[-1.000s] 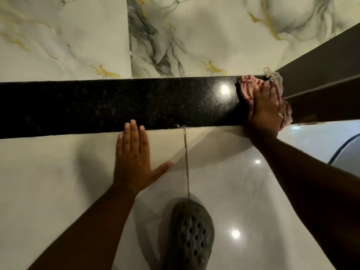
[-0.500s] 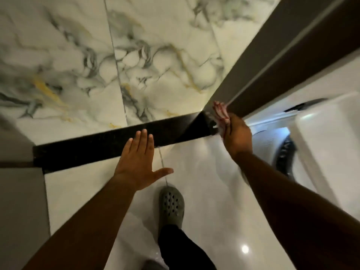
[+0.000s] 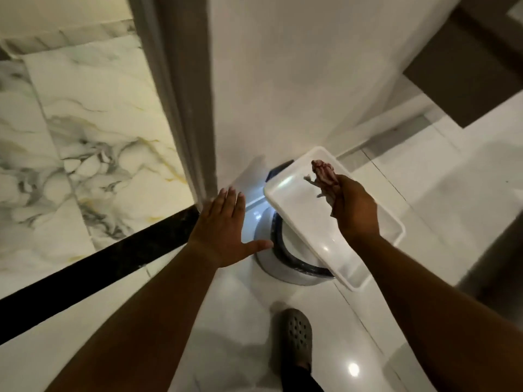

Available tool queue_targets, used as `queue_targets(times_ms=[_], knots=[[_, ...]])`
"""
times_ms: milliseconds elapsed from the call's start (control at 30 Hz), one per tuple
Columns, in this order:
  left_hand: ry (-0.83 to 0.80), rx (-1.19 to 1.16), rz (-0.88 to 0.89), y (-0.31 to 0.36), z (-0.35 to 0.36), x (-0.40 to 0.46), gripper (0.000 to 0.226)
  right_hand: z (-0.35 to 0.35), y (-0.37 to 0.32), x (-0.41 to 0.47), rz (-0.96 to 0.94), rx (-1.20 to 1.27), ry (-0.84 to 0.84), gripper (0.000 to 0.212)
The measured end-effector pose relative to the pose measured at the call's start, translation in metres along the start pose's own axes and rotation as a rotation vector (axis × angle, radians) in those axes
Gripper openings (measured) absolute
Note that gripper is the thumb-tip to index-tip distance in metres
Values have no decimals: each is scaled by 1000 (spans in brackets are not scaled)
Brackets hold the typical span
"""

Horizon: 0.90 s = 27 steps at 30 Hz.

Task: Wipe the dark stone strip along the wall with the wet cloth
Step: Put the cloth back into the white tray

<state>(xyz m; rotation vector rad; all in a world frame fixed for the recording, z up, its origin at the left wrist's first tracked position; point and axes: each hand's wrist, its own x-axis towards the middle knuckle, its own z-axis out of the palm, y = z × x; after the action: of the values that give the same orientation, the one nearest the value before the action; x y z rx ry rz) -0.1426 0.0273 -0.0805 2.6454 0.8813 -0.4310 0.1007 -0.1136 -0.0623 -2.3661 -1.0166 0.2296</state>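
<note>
We hold the bunched pink wet cloth [image 3: 324, 173] clenched in our right hand [image 3: 353, 210], lifted off the wall above a white tray [image 3: 300, 222]. Our left hand [image 3: 223, 230] spreads flat, fingers apart, beside the dark stone strip [image 3: 93, 267] running below the marble wall [image 3: 93, 142].

My right hand [image 3: 355, 210] hides most of the cloth [image 3: 324, 172]; the dark strip [image 3: 93, 267] runs off the left edge.
</note>
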Motion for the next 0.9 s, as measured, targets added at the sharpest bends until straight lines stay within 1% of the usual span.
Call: queue_targets(times_ms=[133, 267, 400, 467, 500, 567, 600, 633, 700, 767, 800, 900], knots=[[-74, -3, 40, 56, 27, 49, 134, -4, 84, 11, -28, -91, 59, 32], [-119, 5, 36, 95, 40, 93, 129, 4, 139, 28, 38, -89, 18, 33], [-150, 3, 23, 115, 68, 145, 121, 45, 178, 46, 107, -85, -70, 35], [-144, 32, 11, 115, 88, 163, 124, 77, 184, 50, 138, -21, -177, 38], [-127, 58, 7, 112, 95, 167, 126, 94, 184, 48, 97, -53, -282, 42], [-112, 121, 0, 108, 111, 172, 127, 126, 193, 37, -3, -210, -514, 51], [-111, 144, 1, 105, 117, 173, 127, 137, 199, 31, -37, -264, -567, 57], [-107, 148, 8, 102, 122, 173, 127, 141, 205, 27, -53, -277, -560, 63], [-82, 129, 16, 100, 129, 172, 125, 142, 215, 27, -69, -223, -424, 69], [-47, 96, 2, 103, 137, 174, 124, 140, 225, 40, -98, -231, -352, 72], [-28, 81, -10, 105, 141, 173, 123, 142, 230, 45, -128, -267, -356, 73], [26, 54, -31, 104, 150, 173, 122, 152, 236, 53, -207, -428, -444, 77]])
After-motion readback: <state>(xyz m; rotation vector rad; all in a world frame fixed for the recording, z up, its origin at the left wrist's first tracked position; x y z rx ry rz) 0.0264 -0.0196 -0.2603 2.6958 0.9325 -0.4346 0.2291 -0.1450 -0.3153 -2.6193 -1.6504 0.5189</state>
